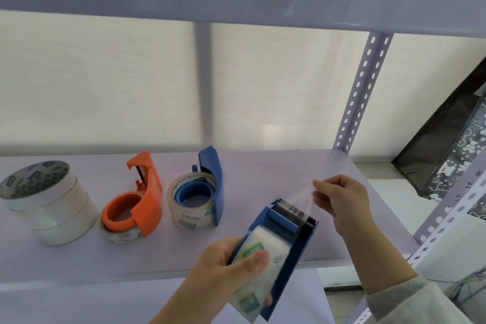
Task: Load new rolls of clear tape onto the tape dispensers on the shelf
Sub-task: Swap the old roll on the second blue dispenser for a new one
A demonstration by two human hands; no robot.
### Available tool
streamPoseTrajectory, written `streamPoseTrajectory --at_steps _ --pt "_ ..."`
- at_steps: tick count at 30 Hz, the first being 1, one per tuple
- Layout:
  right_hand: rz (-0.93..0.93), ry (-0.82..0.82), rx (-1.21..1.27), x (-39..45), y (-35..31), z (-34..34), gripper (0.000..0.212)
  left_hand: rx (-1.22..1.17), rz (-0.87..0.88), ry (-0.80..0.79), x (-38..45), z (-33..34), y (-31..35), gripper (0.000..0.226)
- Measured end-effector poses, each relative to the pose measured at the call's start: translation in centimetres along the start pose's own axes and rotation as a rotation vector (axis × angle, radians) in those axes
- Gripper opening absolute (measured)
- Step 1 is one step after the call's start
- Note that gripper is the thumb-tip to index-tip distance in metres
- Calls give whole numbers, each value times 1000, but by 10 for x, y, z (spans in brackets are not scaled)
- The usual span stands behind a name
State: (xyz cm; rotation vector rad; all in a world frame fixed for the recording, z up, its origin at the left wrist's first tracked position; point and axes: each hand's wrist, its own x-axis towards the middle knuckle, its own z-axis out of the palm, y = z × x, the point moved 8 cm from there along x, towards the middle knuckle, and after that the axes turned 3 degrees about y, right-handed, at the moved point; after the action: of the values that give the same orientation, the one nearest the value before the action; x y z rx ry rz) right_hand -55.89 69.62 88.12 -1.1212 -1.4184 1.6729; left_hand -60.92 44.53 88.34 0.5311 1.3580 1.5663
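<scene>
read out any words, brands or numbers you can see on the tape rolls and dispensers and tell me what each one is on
"deli": grey print, seen upside down, on the side of the tape roll in the blue dispenser standing on the shelf.
"deli", only partly visible: on the roll in the dispenser held by the left hand.
Green labels on those rolls, and the printed top of the stacked rolls: too blurred to read.
Orange dispenser: no text visible.
</scene>
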Motion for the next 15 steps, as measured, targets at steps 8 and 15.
streamPoseTrajectory --at_steps 8,15 --pt "23 6 120 1 -3 3 17 105 70 -159 -12 12 15 38" --pt "56 -123 11 -23 15 27 29 -163 176 -104 -15 -2 34 46"
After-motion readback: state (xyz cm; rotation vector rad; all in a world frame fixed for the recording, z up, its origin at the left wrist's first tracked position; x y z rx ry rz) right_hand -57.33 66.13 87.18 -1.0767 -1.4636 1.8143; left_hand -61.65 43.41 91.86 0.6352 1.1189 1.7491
